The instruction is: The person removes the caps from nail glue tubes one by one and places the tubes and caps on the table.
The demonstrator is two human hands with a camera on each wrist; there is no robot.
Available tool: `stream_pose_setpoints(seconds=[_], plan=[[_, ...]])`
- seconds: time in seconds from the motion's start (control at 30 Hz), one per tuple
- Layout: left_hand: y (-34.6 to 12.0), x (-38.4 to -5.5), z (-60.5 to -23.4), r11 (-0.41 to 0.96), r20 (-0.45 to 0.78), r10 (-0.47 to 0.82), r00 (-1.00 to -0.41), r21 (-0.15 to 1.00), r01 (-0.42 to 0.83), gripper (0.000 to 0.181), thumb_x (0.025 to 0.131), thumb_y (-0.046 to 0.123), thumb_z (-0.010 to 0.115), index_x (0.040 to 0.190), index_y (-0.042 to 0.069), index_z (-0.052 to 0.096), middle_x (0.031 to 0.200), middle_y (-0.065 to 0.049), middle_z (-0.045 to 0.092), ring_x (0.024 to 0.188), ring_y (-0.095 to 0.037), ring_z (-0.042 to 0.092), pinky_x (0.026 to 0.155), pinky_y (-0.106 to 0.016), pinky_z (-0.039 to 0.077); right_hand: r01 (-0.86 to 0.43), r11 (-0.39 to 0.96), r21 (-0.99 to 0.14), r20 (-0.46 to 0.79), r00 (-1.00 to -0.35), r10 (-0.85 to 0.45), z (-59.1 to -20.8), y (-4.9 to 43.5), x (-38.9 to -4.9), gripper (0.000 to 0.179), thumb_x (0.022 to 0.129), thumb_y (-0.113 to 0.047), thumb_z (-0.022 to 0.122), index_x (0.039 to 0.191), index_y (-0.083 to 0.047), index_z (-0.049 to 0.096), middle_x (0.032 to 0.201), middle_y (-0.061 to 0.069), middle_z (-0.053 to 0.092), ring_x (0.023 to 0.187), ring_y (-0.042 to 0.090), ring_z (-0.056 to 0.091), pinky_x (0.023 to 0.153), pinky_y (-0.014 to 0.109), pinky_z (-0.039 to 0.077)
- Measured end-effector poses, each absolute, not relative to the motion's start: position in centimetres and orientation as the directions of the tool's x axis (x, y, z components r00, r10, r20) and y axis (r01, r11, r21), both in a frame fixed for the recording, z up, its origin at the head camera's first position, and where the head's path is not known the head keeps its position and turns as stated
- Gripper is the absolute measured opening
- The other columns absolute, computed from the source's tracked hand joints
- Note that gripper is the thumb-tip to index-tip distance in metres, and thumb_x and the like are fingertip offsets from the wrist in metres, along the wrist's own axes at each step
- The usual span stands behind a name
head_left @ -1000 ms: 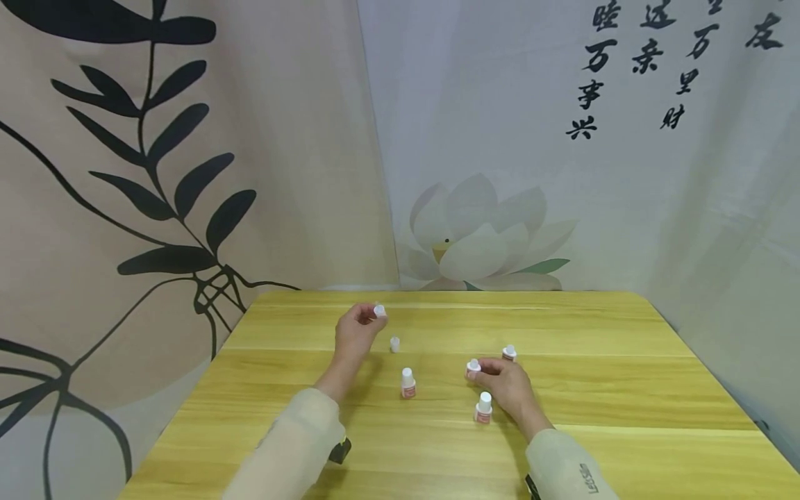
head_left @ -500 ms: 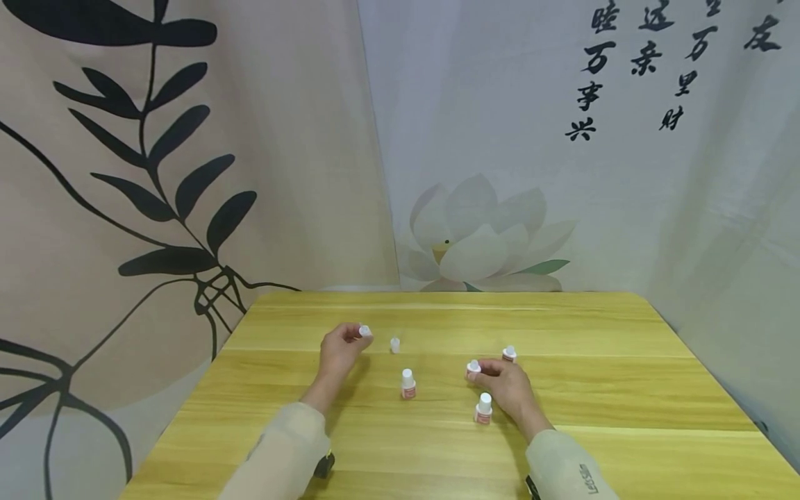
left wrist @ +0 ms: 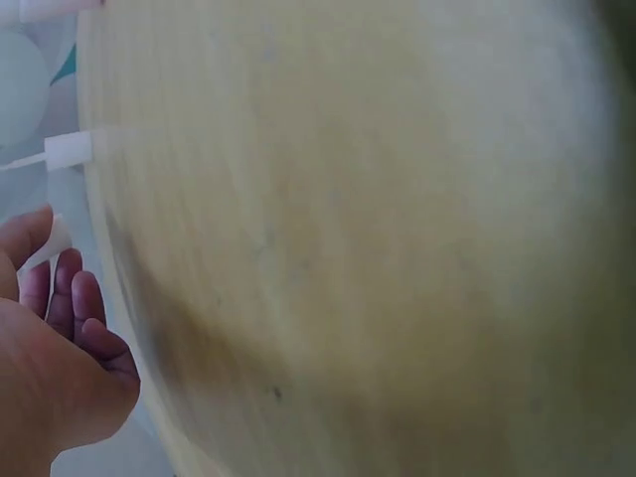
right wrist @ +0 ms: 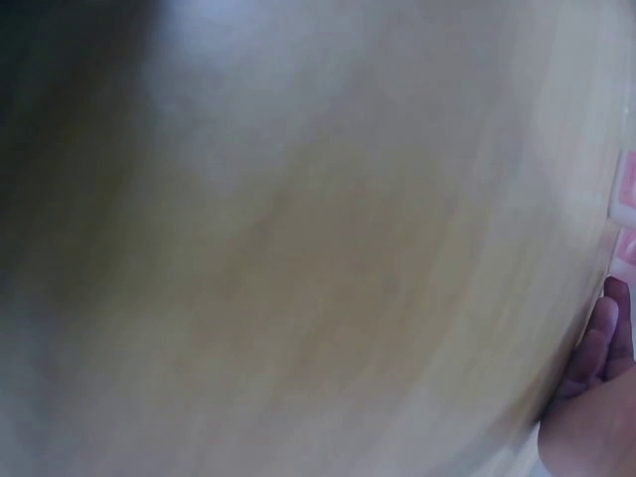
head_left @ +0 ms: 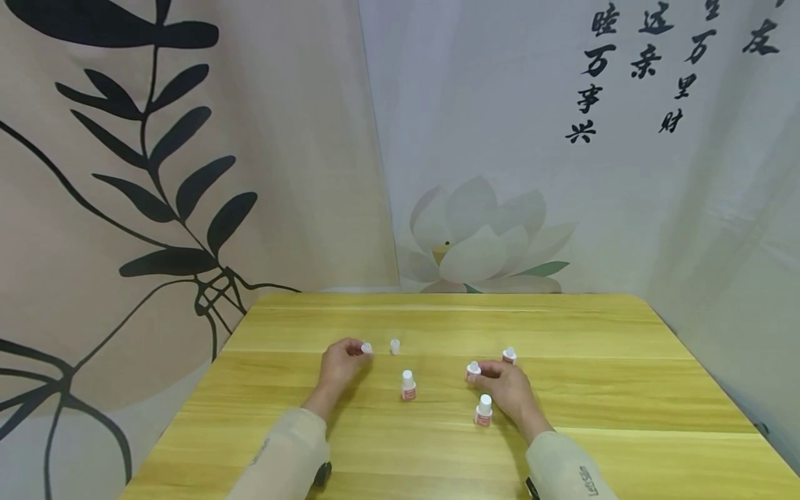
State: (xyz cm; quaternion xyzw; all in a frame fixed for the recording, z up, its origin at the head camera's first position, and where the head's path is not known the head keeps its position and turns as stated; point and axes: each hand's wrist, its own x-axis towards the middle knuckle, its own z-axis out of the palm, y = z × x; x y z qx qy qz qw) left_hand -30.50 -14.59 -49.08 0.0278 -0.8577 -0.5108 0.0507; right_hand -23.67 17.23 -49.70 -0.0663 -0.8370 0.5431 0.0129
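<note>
In the head view my left hand (head_left: 340, 364) pinches a small white bottle cap (head_left: 367, 348) between thumb and fingertips, low over the table's far left part. Just right of it a second white cap (head_left: 395, 346) stands on the table; in the left wrist view this cap (left wrist: 68, 149) has a thin stem pointing up. My right hand (head_left: 507, 384) holds a small uncapped bottle (head_left: 473, 371) with a pink label by its side. Behind its fingers stands another open bottle (head_left: 509, 355). At the right wrist view's edge my right hand (right wrist: 596, 368) shows only partly.
Two capped bottles with pink labels stand upright: one bottle (head_left: 409, 386) between the hands, the other bottle (head_left: 484, 410) in front of the right hand. The wooden table (head_left: 625, 389) ends at a printed curtain (head_left: 300, 139) behind it.
My left hand with the cap has moved left and then down toward the table, nearer to me, ending beside the standing cap. The right hand and the bottles have stayed in place.
</note>
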Motion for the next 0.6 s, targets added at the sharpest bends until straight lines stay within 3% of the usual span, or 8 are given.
stream_pose_setpoints(seconds=[0.6], plan=[[-14.29, -30.25, -49.42, 0.540, 0.025, -0.032, -0.999, 0.842, 0.004, 0.018, 0.081, 0.006, 0.079, 0.096, 0.001, 0.071, 0.089, -0.007, 0.068, 0.086, -0.023, 0.062, 0.082, -0.041, 0.052, 0.089, 0.419, -0.904, -0.043, -0.992, 0.117, -49.56, 17.28, -23.59, 0.027, 0.087, -0.023, 0.078, 0.108, -0.007, 0.074, 0.106, 0.005, 0.072, 0.104, 0.025, 0.063, 0.094, 0.048, 0.045]])
